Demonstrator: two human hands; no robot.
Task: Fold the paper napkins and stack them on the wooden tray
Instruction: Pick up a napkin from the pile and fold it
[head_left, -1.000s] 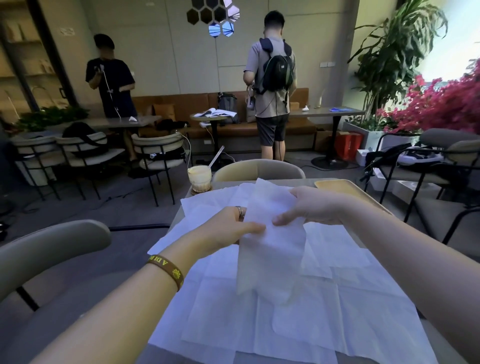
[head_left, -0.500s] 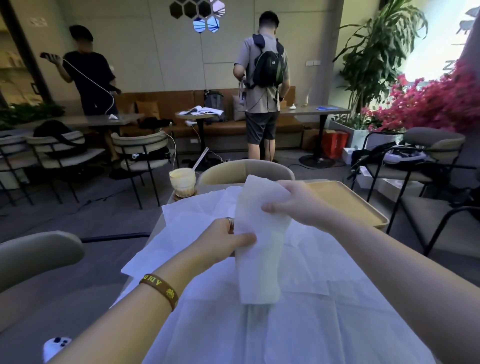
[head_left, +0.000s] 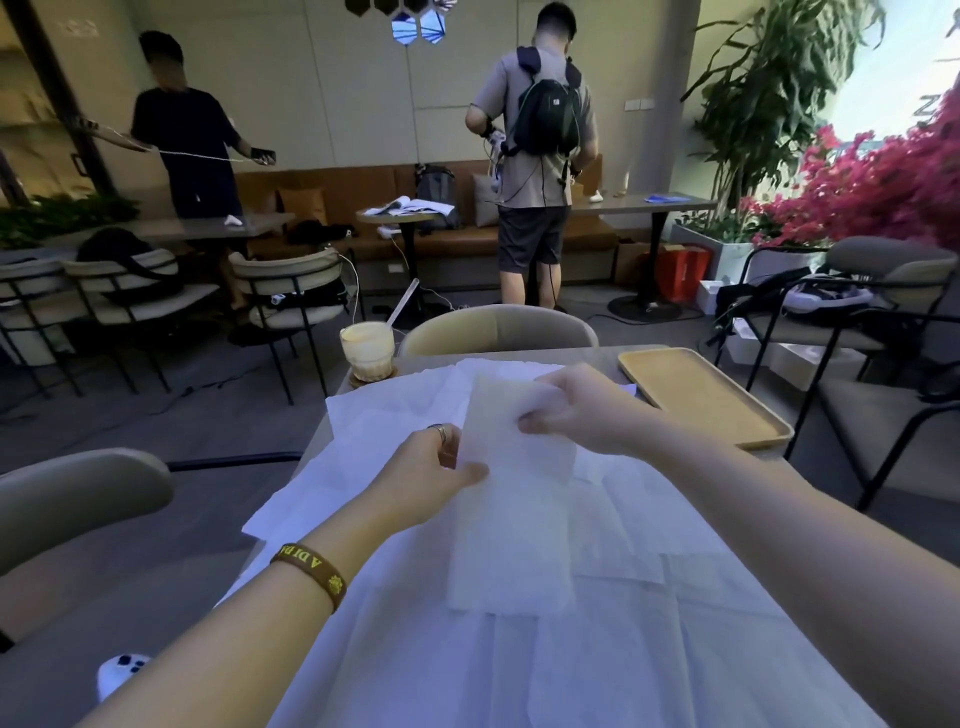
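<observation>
Progress: no napkin is seen on the wooden tray (head_left: 701, 400), so the stack is judged as not yet begun.
Step in hand: one napkin (head_left: 514, 519) is held up as a long narrow strip; it is judged to be partly folded, and one more fold is probably needed before stacking.
Work left: many unfolded napkins (head_left: 649, 649) are spread flat over the table (head_left: 592, 354), one overlapping the other; all of these are to be folded and stacked.
Left hand: the left edge of the strip is pinched by the left hand (head_left: 431, 467), with the thumb on the near face and the other fingers behind the paper.
Right hand: the far right corner of the strip is pinched by the right hand (head_left: 587, 410), with the fingers curled on the paper.
Napkin place: the strip is held between both hands, above the spread sheets; whether its near end touches them cannot be told.
Tray place: the tray is set at the far right of the table, to the right of the right hand, near it but apart.
Other: a glass (head_left: 366, 351) with a pale drink is placed at the far left corner.
</observation>
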